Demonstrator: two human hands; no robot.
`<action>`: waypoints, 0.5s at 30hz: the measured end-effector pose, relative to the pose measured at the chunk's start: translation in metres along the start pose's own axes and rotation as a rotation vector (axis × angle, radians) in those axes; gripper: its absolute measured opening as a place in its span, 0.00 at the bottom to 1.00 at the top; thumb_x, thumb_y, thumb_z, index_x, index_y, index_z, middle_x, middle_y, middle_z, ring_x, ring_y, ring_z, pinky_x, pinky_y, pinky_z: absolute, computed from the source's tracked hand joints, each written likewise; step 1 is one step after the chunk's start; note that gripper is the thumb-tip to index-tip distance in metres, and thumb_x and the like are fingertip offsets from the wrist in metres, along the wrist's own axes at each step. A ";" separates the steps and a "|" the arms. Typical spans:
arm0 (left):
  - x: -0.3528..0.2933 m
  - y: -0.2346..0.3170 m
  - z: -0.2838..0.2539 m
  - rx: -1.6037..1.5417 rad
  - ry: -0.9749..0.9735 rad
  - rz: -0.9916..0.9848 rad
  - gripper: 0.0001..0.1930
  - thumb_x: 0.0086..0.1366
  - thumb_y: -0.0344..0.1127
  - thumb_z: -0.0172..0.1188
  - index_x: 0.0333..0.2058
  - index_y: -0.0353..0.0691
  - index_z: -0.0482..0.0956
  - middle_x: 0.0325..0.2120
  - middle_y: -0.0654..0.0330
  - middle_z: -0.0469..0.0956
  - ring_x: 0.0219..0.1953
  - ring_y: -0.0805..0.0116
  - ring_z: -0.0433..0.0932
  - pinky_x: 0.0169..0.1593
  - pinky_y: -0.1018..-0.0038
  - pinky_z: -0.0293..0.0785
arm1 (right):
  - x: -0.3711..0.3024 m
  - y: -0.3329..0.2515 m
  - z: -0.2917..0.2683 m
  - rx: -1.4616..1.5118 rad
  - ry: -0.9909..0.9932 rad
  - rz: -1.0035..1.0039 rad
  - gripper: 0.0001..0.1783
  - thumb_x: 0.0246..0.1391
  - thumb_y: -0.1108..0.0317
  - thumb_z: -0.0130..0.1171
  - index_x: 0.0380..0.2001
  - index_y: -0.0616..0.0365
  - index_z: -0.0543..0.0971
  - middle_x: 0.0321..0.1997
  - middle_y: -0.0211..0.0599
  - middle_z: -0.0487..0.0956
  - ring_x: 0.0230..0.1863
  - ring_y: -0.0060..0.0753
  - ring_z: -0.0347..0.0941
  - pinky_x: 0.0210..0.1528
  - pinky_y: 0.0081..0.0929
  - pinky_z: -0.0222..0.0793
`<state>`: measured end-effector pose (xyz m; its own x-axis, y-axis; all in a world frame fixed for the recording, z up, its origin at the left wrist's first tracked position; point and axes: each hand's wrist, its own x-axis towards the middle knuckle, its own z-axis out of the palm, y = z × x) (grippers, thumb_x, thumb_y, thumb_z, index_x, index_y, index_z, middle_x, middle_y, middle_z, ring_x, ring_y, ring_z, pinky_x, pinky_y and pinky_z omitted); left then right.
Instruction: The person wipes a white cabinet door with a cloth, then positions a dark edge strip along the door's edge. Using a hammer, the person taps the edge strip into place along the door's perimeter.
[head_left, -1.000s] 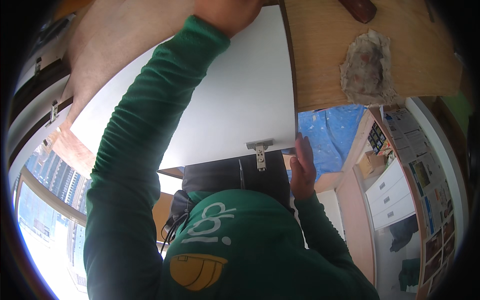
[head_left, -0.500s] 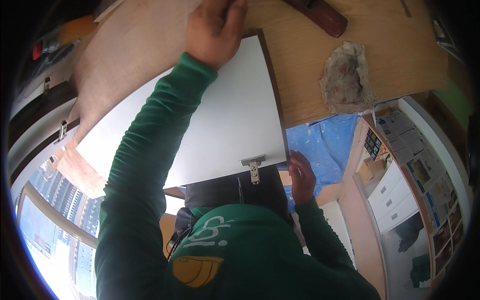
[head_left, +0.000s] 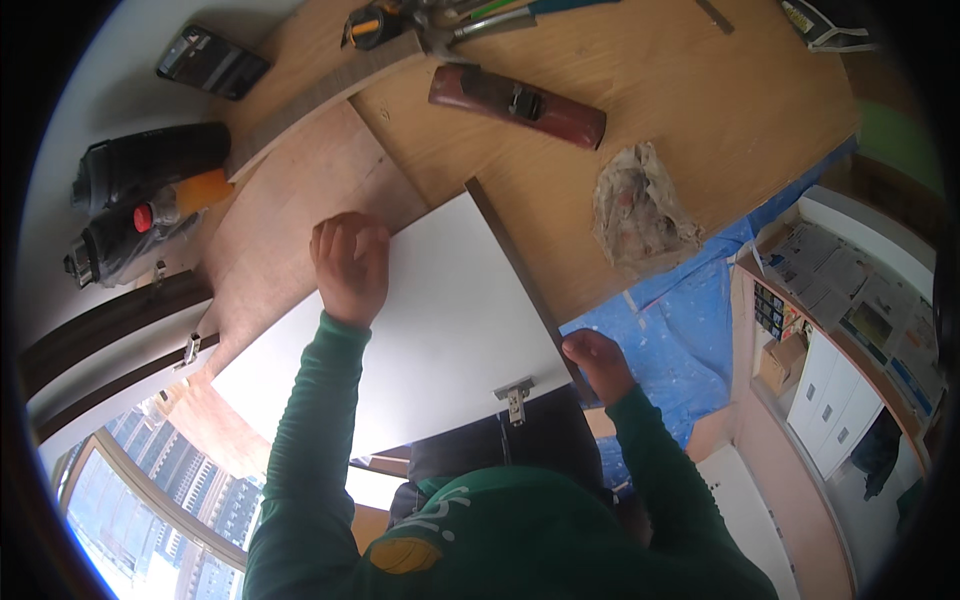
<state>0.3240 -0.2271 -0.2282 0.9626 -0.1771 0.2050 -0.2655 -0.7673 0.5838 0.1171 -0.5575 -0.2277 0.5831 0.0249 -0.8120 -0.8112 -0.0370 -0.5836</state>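
Note:
A white cabinet door [head_left: 430,330] with dark edges lies slanted across the near side of the wooden bench, overhanging it toward my body. A metal hinge [head_left: 515,398] is fixed near its near right corner. My left hand [head_left: 350,265] is closed at the door's far left edge, fingers curled over it; the fingertips are partly hidden. At the right edge, beyond the hinge, my right hand [head_left: 600,365] grips the door with the thumb by the edge and the other fingers mostly hidden.
A dark red tool like a hand plane [head_left: 515,105] and a crumpled grey-beige cloth [head_left: 640,215] lie on the bench [head_left: 690,90]. Far left are a phone [head_left: 212,62], a tape measure [head_left: 370,28] and bottles [head_left: 150,165]. Blue sheeting [head_left: 650,350] hangs at right; a window [head_left: 150,510] is at left.
My view has shifted, showing more of the bench's far left. The left hand has moved left and nearer along the door's far edge. The right hand has moved farther up the right edge and closed.

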 end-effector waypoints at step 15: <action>-0.008 0.013 0.016 0.191 -0.044 -0.103 0.17 0.63 0.40 0.62 0.49 0.41 0.75 0.52 0.55 0.73 0.55 0.50 0.69 0.61 0.53 0.61 | 0.004 -0.062 -0.022 -0.153 0.171 -0.140 0.15 0.64 0.61 0.62 0.27 0.60 0.77 0.20 0.25 0.74 0.24 0.16 0.68 0.27 0.22 0.64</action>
<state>0.3132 -0.2460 -0.2351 0.9866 -0.1158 0.1149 -0.1550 -0.8848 0.4394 0.1707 -0.5769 -0.1948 0.6988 -0.1280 -0.7037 -0.7134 -0.1957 -0.6729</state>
